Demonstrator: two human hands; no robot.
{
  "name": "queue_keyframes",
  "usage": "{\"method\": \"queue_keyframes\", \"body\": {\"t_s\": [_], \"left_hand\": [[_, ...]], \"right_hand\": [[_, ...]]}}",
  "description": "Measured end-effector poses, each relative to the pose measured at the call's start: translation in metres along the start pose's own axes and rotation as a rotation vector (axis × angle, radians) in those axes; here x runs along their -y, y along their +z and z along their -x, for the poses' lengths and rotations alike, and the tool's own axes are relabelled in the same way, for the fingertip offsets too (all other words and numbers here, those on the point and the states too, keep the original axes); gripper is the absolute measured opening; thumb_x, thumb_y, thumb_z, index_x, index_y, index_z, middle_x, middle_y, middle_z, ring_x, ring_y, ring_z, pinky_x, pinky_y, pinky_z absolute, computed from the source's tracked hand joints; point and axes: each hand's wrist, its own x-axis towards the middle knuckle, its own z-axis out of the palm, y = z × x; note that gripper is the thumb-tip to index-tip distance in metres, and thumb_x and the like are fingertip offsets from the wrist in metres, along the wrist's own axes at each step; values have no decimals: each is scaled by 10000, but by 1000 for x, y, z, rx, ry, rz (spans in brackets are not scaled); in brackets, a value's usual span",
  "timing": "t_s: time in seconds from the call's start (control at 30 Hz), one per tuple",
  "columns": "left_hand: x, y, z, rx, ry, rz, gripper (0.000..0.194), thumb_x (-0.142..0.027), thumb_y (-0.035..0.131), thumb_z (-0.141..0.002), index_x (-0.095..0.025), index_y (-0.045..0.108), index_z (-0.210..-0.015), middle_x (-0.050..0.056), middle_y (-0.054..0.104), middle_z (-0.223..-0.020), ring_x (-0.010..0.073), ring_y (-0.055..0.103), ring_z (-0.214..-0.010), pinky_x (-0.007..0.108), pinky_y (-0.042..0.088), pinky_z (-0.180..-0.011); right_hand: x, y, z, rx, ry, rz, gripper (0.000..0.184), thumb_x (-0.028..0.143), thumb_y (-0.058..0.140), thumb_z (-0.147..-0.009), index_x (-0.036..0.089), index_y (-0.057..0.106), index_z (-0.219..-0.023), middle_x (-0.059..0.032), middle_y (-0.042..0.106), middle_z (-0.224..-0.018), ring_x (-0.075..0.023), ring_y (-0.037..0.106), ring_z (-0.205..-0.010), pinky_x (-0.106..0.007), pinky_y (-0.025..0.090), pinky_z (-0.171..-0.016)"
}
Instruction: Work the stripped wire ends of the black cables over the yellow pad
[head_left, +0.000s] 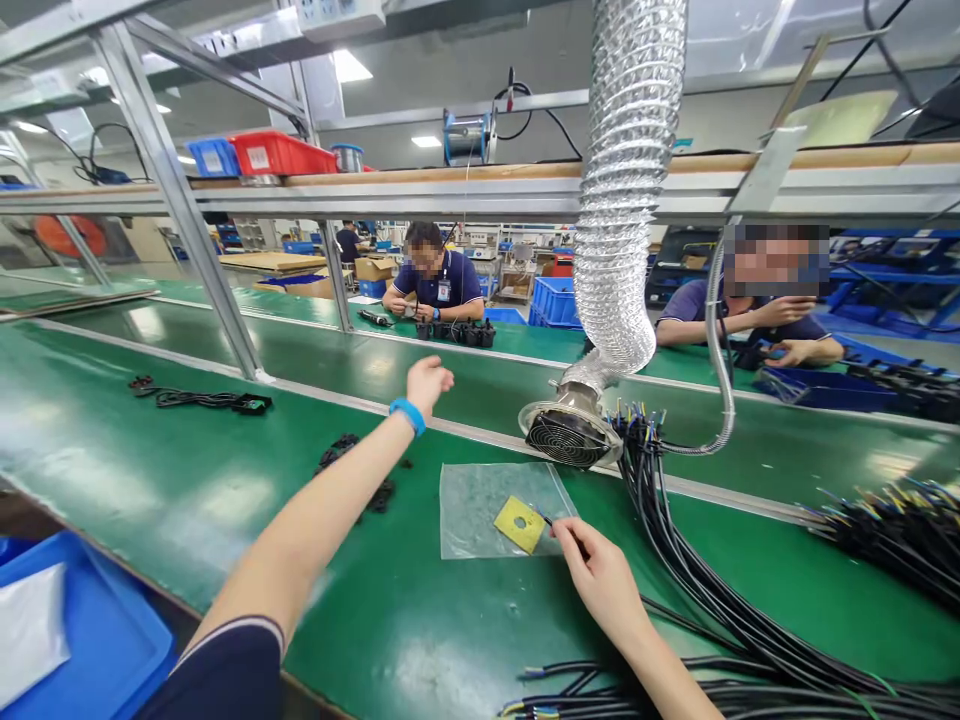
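Note:
My left hand [429, 388], with a blue band at its wrist, is stretched out over the conveyor. Its fingers are loosely bent, partly apart, and nothing shows in them. My right hand [600, 575] is closed on a thin dark tool [550, 522] whose tip points at a yellow sponge [519, 525] with a round hole. Most of that tool is hidden by my fingers. Under the sponge lies a clear plastic bag [469, 510] on the green tabletop [390, 620]. Small black parts [341, 452] lie near my left forearm, which partly covers them.
A fan-fronted fume extractor [571, 435] hangs from a silver duct [622, 180]. Black cables [675, 550] with bared wire ends run along my right. A corded part [251, 403] lies left. A metal post [184, 200] stands left of the conveyor [510, 385]. Two co-workers sit opposite.

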Motion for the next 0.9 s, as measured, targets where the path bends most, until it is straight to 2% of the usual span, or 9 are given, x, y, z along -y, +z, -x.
{"method": "queue_keyframes", "body": {"t_s": [0.1, 0.17, 0.27, 0.33, 0.37, 0.47, 0.57, 0.77, 0.9], "left_hand": [[-41, 5, -37, -109, 117, 11, 287, -52, 469, -833, -84, 557, -1104, 5, 605, -682, 70, 549, -558, 199, 448, -599], [-55, 10, -28, -42, 360, -48, 237, -87, 462, -856, -106, 603, -1044, 28, 631, -768, 84, 582, -623, 212, 476, -640], [-47, 15, 30, 268, 866, -339, 219, -119, 462, -862, -157, 669, -925, 50, 656, -914, 129, 619, -780, 266, 507, -761], [-23, 12, 77, 546, 1069, -568, 249, -112, 455, -855, -182, 688, -908, 54, 653, -926, 160, 618, -868, 281, 502, -794], [-8, 10, 98, 652, 1105, -663, 252, -119, 455, -855, -181, 692, -916, 59, 649, -913, 161, 617, -841, 275, 502, -763], [34, 2, 141, 719, 940, -790, 290, -93, 426, -858, -174, 687, -954, 62, 648, -927, 154, 621, -812, 261, 503, -734], [58, -3, 156, 734, 741, -745, 319, -74, 406, -849, -177, 683, -967, 56, 651, -959, 152, 630, -838, 260, 509, -759], [62, -5, 163, 835, 650, -652, 260, -138, 518, -812, -162, 667, -1023, 71, 636, -1013, 159, 624, -819, 269, 517, -742], [64, -7, 162, 845, 651, -643, 219, -259, 520, -904, -170, 668, -1039, 78, 632, -1019, 164, 624, -856, 277, 517, -774]], "right_hand": [[0, 0, 1, -42, -19, -3, 486, 603, 389, -918, 203, 657, -850, -50, 671, -715, -174, 601, -576, -249, 477, -564], [0, 0, 2, -55, -35, -2, 486, 600, 386, -926, 199, 657, -885, -49, 673, -717, -167, 602, -563, -243, 481, -557], [1, -1, 2, -72, -77, 13, 466, 566, 364, -953, 200, 646, -889, -54, 684, -756, -166, 623, -604, -235, 488, -575], [3, -2, 2, -77, -109, 27, 452, 532, 344, -971, 203, 635, -863, -49, 674, -742, -161, 618, -603, -229, 483, -572], [3, -2, 3, -72, -123, 33, 447, 516, 334, -979, 205, 627, -847, -44, 666, -727, -158, 613, -598, -227, 480, -569], [5, -2, 3, -50, -155, 46, 430, 480, 321, -991, 209, 611, -826, -38, 657, -720, -158, 619, -617, -229, 480, -581], [5, -2, 4, -32, -173, 51, 402, 455, 333, -992, 206, 617, -852, -39, 670, -752, -161, 634, -644, -231, 487, -599], [4, -2, 5, -22, -206, 66, 346, 387, 357, -993, 205, 620, -862, -12, 662, -715, -138, 621, -595, -209, 467, -562], [8, -2, 6, -5, -221, 77, 328, 349, 357, -994, 206, 606, -837, -9, 660, -710, -135, 619, -592, -204, 457, -561]]}}
